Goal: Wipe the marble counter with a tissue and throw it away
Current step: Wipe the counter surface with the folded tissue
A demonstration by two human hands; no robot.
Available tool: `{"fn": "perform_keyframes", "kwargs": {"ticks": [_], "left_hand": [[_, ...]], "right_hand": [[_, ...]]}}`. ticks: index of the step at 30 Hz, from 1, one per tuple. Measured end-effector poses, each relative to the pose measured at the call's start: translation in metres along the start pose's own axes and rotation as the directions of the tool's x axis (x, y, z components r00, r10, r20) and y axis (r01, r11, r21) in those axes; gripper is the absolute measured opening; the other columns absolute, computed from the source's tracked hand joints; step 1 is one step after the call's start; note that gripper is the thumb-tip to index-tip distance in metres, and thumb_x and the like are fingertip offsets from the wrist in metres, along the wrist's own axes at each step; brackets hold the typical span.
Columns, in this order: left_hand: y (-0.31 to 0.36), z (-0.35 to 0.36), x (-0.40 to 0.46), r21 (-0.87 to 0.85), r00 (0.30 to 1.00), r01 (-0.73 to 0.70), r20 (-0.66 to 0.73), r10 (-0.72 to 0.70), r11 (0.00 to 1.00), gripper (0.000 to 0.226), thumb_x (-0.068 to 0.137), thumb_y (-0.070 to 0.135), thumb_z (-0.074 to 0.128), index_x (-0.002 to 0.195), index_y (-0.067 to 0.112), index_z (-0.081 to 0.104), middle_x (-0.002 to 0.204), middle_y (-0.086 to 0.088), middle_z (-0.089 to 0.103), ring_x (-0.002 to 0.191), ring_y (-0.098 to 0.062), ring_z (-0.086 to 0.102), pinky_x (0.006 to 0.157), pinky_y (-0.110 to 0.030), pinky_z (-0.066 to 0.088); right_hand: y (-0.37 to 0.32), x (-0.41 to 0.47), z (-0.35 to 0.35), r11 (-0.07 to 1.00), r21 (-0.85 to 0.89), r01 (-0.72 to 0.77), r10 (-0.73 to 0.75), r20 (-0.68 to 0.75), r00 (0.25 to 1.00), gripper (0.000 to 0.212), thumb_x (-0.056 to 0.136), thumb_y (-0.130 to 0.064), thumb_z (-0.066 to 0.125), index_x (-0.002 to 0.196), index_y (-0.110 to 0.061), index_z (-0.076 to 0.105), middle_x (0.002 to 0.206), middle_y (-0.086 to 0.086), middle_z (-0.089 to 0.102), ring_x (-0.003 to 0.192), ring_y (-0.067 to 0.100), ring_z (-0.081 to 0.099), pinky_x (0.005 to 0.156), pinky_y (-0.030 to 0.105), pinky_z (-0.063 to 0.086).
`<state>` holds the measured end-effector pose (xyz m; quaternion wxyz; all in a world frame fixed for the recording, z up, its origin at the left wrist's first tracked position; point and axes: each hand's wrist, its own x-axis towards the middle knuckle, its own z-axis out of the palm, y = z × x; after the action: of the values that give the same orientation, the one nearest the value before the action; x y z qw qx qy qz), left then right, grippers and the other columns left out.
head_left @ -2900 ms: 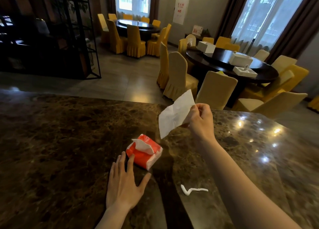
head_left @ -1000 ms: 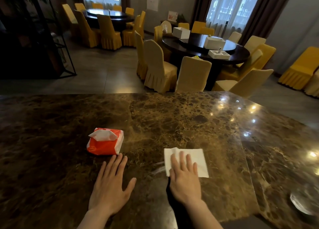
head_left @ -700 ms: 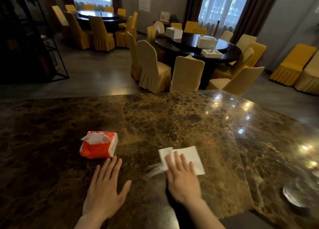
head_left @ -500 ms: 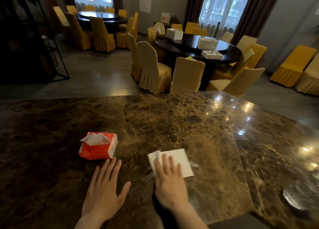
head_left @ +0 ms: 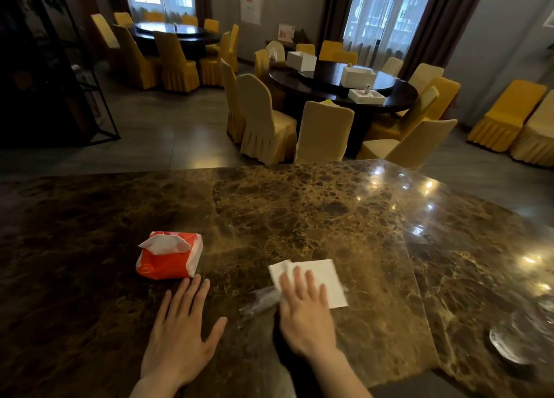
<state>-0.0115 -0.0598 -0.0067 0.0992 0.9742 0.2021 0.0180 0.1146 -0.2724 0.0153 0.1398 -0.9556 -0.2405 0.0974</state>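
A white tissue (head_left: 325,279) lies flat on the brown marble counter (head_left: 299,211). My right hand (head_left: 305,310) presses down on the tissue's near left part with fingers spread. A pale blurred smear (head_left: 257,300) shows on the marble just left of that hand. My left hand (head_left: 183,328) rests flat on the counter with fingers apart and holds nothing. Just beyond its fingertips sits an orange tissue pack (head_left: 169,259) with a white sheet sticking out of the top.
A glass dish (head_left: 521,343) sits at the counter's right near edge. Beyond the counter's far edge stand yellow-covered chairs (head_left: 323,133) around a dark round table (head_left: 341,82) with white boxes. A dark metal shelf (head_left: 45,67) stands at the far left.
My right hand slid the tissue leftward across the marble and has now come slightly back to the right. My left hand and the orange pack have stayed in place.
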Motion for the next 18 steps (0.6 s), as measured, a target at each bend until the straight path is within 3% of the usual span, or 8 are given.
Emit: {"fn": "perform_keyframes", "kwargs": {"ticks": [3,5,7,11,13,15,18], "left_hand": [[-0.002,0.000,0.001,0.019,1.000,-0.004,0.026,0.003,1.000,0.093,0.083,0.081,0.001,0.161,0.030,-0.004,0.168,0.010,-0.011,0.151,-0.007,-0.021,0.126,-0.040,-0.010],[-0.001,0.000,0.000,0.020,1.000,-0.005,0.023,0.005,1.000,0.094,0.082,0.080,0.001,0.161,0.029,-0.004,0.168,0.010,-0.012,0.151,-0.008,-0.021,0.126,-0.040,-0.010],[0.001,-0.001,0.000,-0.002,1.000,-0.008,0.006,0.008,1.000,0.093,0.084,0.080,0.003,0.161,0.028,-0.002,0.169,0.010,-0.010,0.151,-0.007,-0.021,0.126,-0.040,-0.009],[0.000,-0.003,-0.003,-0.022,1.000,-0.006,-0.008,0.006,1.000,0.091,0.085,0.079,0.005,0.161,0.030,-0.003,0.168,0.012,-0.012,0.150,-0.005,-0.024,0.125,-0.039,-0.012],[0.001,-0.003,-0.004,-0.031,1.000,-0.005,-0.014,0.005,1.000,0.091,0.086,0.079,0.006,0.161,0.029,-0.001,0.168,0.012,-0.011,0.150,-0.005,-0.022,0.125,-0.039,-0.012],[0.001,-0.002,-0.004,-0.028,1.000,-0.002,-0.012,0.002,1.000,0.091,0.086,0.079,0.006,0.161,0.029,0.000,0.168,0.011,-0.009,0.151,-0.006,-0.022,0.126,-0.039,-0.012],[0.000,-0.003,-0.003,-0.010,1.000,-0.002,0.005,0.002,1.000,0.092,0.084,0.079,0.002,0.161,0.029,-0.002,0.169,0.010,-0.011,0.150,-0.006,-0.023,0.125,-0.039,-0.012]], "right_hand": [[-0.045,-0.014,0.020,0.973,0.007,0.232,-0.232,0.074,0.970,0.065,0.097,-0.044,0.016,0.161,-0.033,0.010,0.170,-0.004,-0.007,0.154,0.022,-0.018,0.121,0.045,-0.016],[-0.048,-0.019,0.023,0.955,-0.004,0.295,-0.293,0.120,0.949,0.069,0.092,-0.045,0.014,0.160,-0.036,0.009,0.170,-0.006,-0.007,0.154,0.021,-0.018,0.120,0.043,-0.017],[-0.028,-0.012,0.012,0.968,-0.018,0.250,-0.247,0.098,0.964,0.063,0.098,-0.041,0.019,0.160,-0.040,0.008,0.170,-0.006,-0.007,0.154,0.020,-0.016,0.122,0.043,-0.013],[0.031,0.002,-0.018,1.000,-0.023,-0.014,0.015,0.032,0.999,0.057,0.106,-0.030,0.027,0.161,-0.039,0.010,0.171,-0.001,-0.007,0.155,0.024,-0.013,0.126,0.047,-0.003],[0.037,0.003,-0.022,0.997,-0.016,-0.078,0.078,0.020,0.997,0.057,0.107,-0.028,0.028,0.161,-0.037,0.011,0.171,0.002,-0.006,0.155,0.026,-0.014,0.126,0.049,-0.004],[0.020,0.001,-0.013,0.999,-0.025,-0.022,0.023,0.011,1.000,0.058,0.106,-0.031,0.027,0.161,-0.036,0.009,0.171,0.002,-0.008,0.155,0.027,-0.016,0.124,0.048,-0.008],[-0.021,-0.012,0.011,0.976,-0.010,0.216,-0.215,0.065,0.974,0.061,0.101,-0.037,0.024,0.160,-0.039,0.009,0.170,-0.004,-0.008,0.154,0.023,-0.018,0.120,0.044,-0.016]]}}
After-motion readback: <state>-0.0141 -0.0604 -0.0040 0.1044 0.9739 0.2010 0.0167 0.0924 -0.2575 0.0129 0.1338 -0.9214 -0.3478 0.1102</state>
